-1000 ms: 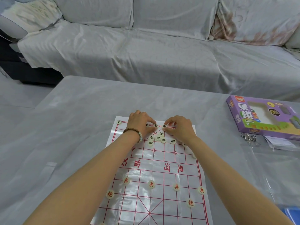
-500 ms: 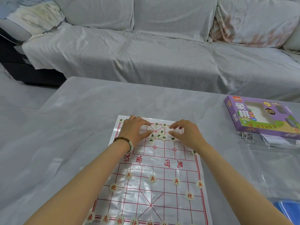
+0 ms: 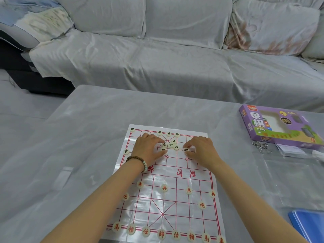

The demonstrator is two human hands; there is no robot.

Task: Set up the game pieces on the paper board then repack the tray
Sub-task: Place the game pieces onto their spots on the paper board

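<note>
At the far end of a paper board [image 3: 175, 181] lying flat on a grey covered table [image 3: 87, 137], a person's two bare hands work over a small heap of cream discs with dark writing [image 3: 171, 145], which sits at about twelve o'clock on the board. The left hand [image 3: 149, 148], a beaded bracelet [image 3: 138, 162] on its wrist, has its fingers curled narrowly with the thumb touching a disc at the heap's nine o'clock edge; the right hand [image 3: 201, 149] pinches one disc [image 3: 186, 149] at the heap's three o'clock side. The red-lettered discs [image 3: 161, 234] already stand in rows at the six o'clock end, reading 馬, 相, 仕, 帥, with 兵 and 炮 ahead of them. A few dark pieces [image 3: 168, 133] already sit on the far edge line. The likely risks: a forearm dragging across the glossy sheet could shift it and scatter the placed rows, and a finger nudging the heap could knock discs off their points or flip them face down. The board's middle shows 楚河 and 界 in red. At two o'clock lies a purple box [image 3: 280, 127] printed 象棋 and XIANG QI. A blue tray corner [image 3: 308, 223] shows at four o'clock.
</note>
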